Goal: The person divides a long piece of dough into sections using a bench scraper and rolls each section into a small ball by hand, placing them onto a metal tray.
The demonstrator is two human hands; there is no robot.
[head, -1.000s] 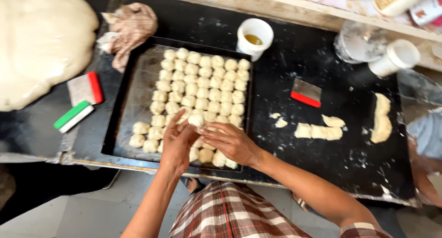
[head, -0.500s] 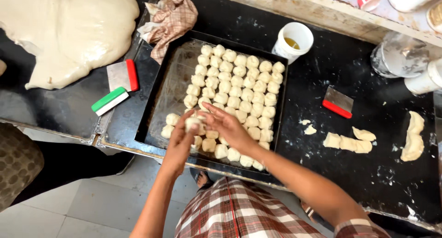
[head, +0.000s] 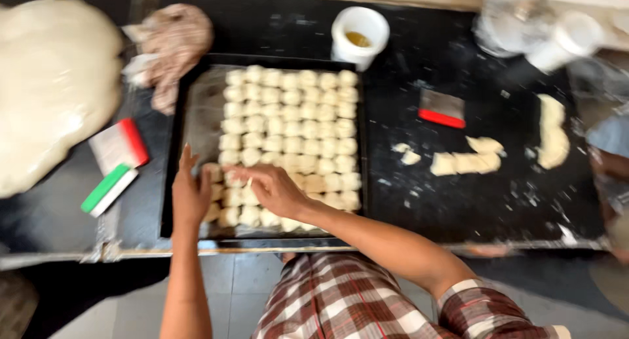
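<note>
A: Where are your hands relative to the baking tray [head: 175, 149]?

B: Your left hand [head: 190, 196] lies open and flat at its near left corner, beside the dough pieces [head: 291, 126], likely steadying the row. Your right hand [head: 272, 189] curls down on the near pieces, pinching one (blurred, grip uncertain).

A: Why packed rows?

B: Probably to fit more. The cup [head: 359, 37] stands just beyond the tray.

White cup [head: 359, 36], crumpled cloth [head: 175, 45] — red-edged scraper [head: 441, 109]

matt dough pieces [head: 295, 126], dark metal tray [head: 196, 119]
</note>
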